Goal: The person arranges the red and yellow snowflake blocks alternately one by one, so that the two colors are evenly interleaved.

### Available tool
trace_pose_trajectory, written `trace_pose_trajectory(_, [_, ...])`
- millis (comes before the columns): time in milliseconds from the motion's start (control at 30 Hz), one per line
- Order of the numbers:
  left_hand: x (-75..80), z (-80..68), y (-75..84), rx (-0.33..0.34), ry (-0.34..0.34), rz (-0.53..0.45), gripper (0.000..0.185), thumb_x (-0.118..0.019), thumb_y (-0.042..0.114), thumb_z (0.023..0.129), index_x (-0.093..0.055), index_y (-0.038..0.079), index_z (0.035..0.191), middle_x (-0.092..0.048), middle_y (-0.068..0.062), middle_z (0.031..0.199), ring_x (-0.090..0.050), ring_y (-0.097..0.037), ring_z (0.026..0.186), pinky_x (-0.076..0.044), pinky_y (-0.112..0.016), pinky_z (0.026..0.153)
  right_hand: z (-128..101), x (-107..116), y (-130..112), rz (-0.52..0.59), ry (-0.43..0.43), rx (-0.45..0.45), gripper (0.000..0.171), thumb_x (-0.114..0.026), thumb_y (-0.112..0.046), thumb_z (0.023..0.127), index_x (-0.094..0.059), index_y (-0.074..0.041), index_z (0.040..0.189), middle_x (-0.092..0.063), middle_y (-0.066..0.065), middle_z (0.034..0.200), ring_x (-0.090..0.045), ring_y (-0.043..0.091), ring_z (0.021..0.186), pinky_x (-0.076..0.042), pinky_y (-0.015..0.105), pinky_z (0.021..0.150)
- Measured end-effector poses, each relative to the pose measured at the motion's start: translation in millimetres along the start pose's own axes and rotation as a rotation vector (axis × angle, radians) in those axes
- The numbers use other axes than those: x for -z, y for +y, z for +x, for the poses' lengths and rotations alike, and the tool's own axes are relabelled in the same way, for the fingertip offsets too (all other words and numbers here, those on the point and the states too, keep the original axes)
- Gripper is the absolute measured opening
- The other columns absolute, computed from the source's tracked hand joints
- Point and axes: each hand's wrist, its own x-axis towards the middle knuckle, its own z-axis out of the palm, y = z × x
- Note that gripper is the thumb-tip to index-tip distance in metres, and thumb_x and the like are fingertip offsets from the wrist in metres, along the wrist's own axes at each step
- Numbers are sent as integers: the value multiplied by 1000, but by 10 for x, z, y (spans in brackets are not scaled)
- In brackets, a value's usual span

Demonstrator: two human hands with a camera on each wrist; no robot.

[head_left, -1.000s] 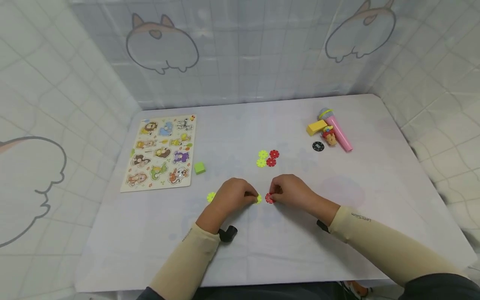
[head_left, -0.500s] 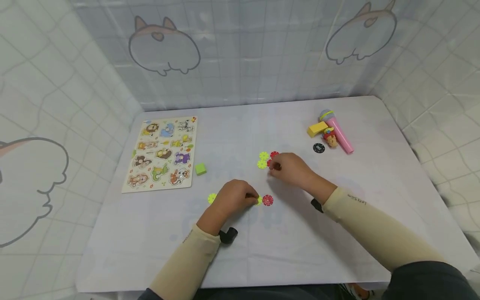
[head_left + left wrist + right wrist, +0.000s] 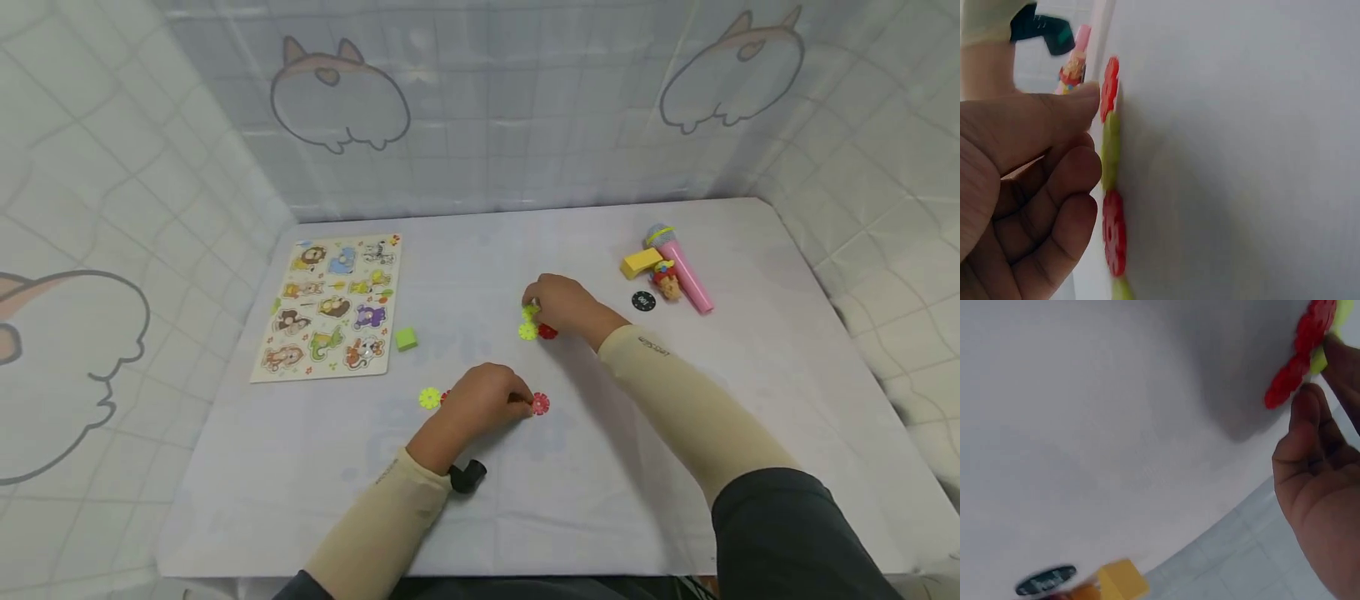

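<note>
My left hand (image 3: 486, 403) bends over a row of small interlocking plastic discs, mostly covering it in the head view. A red disc (image 3: 540, 404) shows at the right end and a yellow disc (image 3: 430, 398) at the left. In the left wrist view, thumb and curled fingers meet the edge of a yellow-green disc (image 3: 1110, 151) between two red ones. Farther back, my right hand (image 3: 562, 304) pinches a yellow disc (image 3: 1319, 360) in a small cluster. Another yellow disc (image 3: 528, 332) and a red disc (image 3: 547, 332) lie there, partly covered by my fingers.
An animal puzzle board (image 3: 327, 308) lies at the left, with a green block (image 3: 406, 338) by its right edge. At the back right are a pink toy microphone (image 3: 684, 271), a yellow block (image 3: 641, 262), a small figure (image 3: 666, 282) and a black chip (image 3: 643, 301).
My right hand let go of the red disc at the row's end, moved back to the cluster and now pinches a yellow disc there. My left hand shifted slightly right, now covering the yellow disc.
</note>
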Motion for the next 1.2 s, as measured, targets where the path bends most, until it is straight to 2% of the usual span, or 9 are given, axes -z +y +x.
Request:
trace_pose_trajectory(200, [-51,47,10,-7,-8,13,11,-85,23,90,-85,17,99,-75,11,90,-67,-9,89,-53,-27,83,50,26,-11,-13,-21,-11,26,-72,-12,97,-69,-5,122,-63,10,115,-58,26,106,-51,41,94])
trace_pose_trajectory(333, [-66,65,-8,-10,6,9,11,-85,23,89,-85,19,99,-76,11,90,-69,-10,90,-53,-27,83,-16,69,12,73,14,-14,19,-71,-11,97,-68,-5,114,-66,9,109,-58,26,101,-51,40,90])
trace_pose_trajectory(533, [-51,92,-20,4,4,-19,12,-85,23,90,-85,18,100,-76,11,91,-69,-10,92,-53,-27,83,-387,139,109,300,99,24,9,-71,-13,98,-68,-8,105,-68,7,100,-60,24,91,-51,37,78])
trace_pose_trajectory(600, [-51,96,-25,16,-2,-21,12,-85,24,89,-85,18,100,-76,12,91,-68,-10,92,-53,-27,83,-563,118,152,364,84,22,9,-74,-14,97,-68,-10,103,-68,5,97,-62,22,86,-52,36,73])
trace_pose_trajectory(700, [-48,85,-26,45,-12,-20,12,-85,24,89,-85,19,100,-76,12,91,-68,-10,92,-53,-28,84,-822,11,183,430,10,13,9,-77,-13,95,-69,-10,100,-68,4,92,-64,21,79,-54,35,69])
trace_pose_trajectory(867, [-59,60,-13,80,-4,-32,14,-85,24,89,-85,18,101,-76,11,91,-68,-11,91,-53,-29,84,-1082,-301,210,394,-78,8,9,-80,-12,91,-71,-12,93,-67,-2,84,-61,18,78,-53,33,69])
trace_pose_trajectory(1000, [-66,69,-19,81,7,-29,15,-86,25,88,-85,19,102,-76,12,90,-68,-10,91,-53,-28,84,-1149,-443,174,324,-48,2,12,-83,-13,88,-72,-13,89,-66,-5,80,-59,16,78,-53,32,71])
trace_pose_trajectory(1200, [-70,91,-29,58,11,-19,14,-86,23,88,-85,19,102,-76,11,92,-68,-11,92,-54,-28,85,-1180,-491,77,261,3,21,13,-85,-13,87,-72,-13,86,-65,-7,79,-59,15,77,-53,32,73])
